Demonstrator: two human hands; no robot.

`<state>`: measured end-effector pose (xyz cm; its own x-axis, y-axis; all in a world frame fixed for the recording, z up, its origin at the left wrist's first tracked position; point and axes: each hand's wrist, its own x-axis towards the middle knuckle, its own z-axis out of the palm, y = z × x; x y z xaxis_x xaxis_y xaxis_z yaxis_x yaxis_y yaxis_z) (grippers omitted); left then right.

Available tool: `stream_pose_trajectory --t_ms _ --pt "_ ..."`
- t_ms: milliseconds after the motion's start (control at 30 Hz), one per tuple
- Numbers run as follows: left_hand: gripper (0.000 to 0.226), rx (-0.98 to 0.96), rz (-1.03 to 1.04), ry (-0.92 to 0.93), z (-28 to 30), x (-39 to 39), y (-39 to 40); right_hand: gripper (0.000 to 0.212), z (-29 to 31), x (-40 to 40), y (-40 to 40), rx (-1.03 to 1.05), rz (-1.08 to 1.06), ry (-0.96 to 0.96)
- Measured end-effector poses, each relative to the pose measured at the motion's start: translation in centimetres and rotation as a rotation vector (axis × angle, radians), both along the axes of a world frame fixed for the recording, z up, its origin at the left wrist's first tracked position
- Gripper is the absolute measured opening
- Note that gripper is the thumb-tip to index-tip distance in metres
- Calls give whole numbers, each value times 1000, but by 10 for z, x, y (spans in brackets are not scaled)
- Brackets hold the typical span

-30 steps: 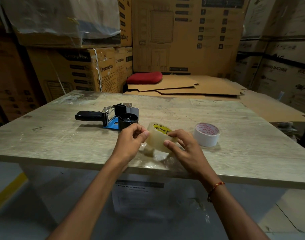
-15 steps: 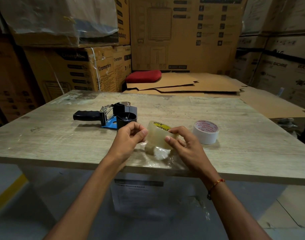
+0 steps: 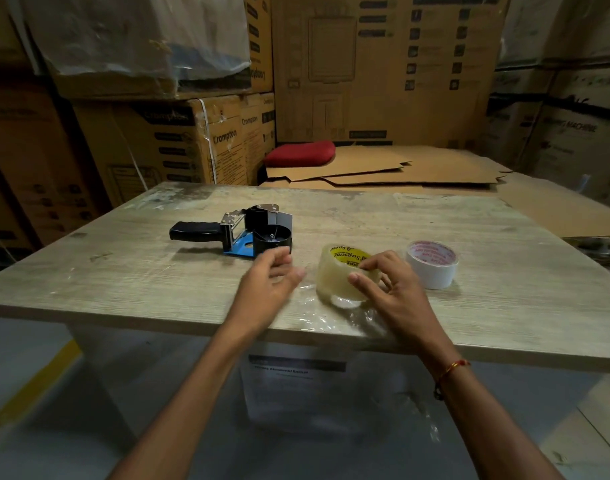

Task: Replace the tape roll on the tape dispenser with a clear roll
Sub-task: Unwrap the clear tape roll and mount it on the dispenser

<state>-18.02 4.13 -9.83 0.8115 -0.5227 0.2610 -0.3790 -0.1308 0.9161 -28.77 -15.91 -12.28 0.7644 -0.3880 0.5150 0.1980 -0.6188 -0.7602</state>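
A clear tape roll [image 3: 334, 275] with a yellow inner label stands tilted near the table's front edge. My right hand [image 3: 388, 289] grips it from the right, fingers curled round its rim. My left hand [image 3: 270, 280] is off the roll, blurred, fingers loosely spread, just in front of the tape dispenser [image 3: 248, 232]. The dispenser lies on its side with a black handle pointing left, a blue plate and a bare black hub. A white tape roll [image 3: 433, 266] with red print lies flat to the right of my right hand.
Crumpled clear plastic wrap [image 3: 331, 317] lies under the clear roll at the edge of the wooden table [image 3: 123, 271]. Stacked cardboard boxes [image 3: 178, 140] and flat cardboard sheets with a red cushion [image 3: 298, 153] stand behind the table.
My left hand has let go of the clear roll and moved left toward the dispenser. My right hand still holds the roll, now lower on the table.
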Motion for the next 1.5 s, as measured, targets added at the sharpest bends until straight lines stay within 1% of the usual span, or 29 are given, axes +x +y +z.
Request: stream_pose_trajectory --t_ms 33,67,133,200,300,400,500,567,667,767,933,1067,1200,1367,1500 --pt "59 11 -46 33 0 -4 -10 32 0 0 0 -6 -1 5" --pt "64 19 -72 31 -1 -7 -20 32 0 -1 0 -20 -4 11" --pt "64 3 -75 5 -1 -12 -34 27 0 -2 2 -77 -28 22" --pt "56 -31 -46 -4 -3 -14 -40 23 0 -3 2 -101 -47 37" --pt "36 -86 -8 -2 -9 -12 -39 17 0 -2 1 -103 -45 29" --pt "21 -102 1 60 -12 -9 -35 15 0 -1 0 -93 -39 21" --pt "14 -104 -24 106 -12 -4 -32 25 1 -1 0 -88 -43 14" --pt "10 -98 -14 93 -11 -1 -31 28 1 -1 0 -103 -55 9" --pt "14 -43 -15 45 -11 3 -30 18 1 -1 0 -92 -44 22" --pt "21 13 -67 59 -9 4 -31 27 2 -2 0 -94 -50 19" --pt "6 -39 -5 27 -7 0 -34 28 3 -2 2 -103 -54 25" --pt "6 -29 1 -12 -5 1 -35 28 2 -2 1 -92 -40 45" --pt "7 -38 -36 -58 -7 5 -31 36 1 1 2 -34 -9 45" --pt "5 -24 -77 -75 -12 5 -23 39 2 1 4 -27 -31 52" --pt "6 -40 -74 -19 -14 8 -22 40 2 2 3 -65 -33 83"
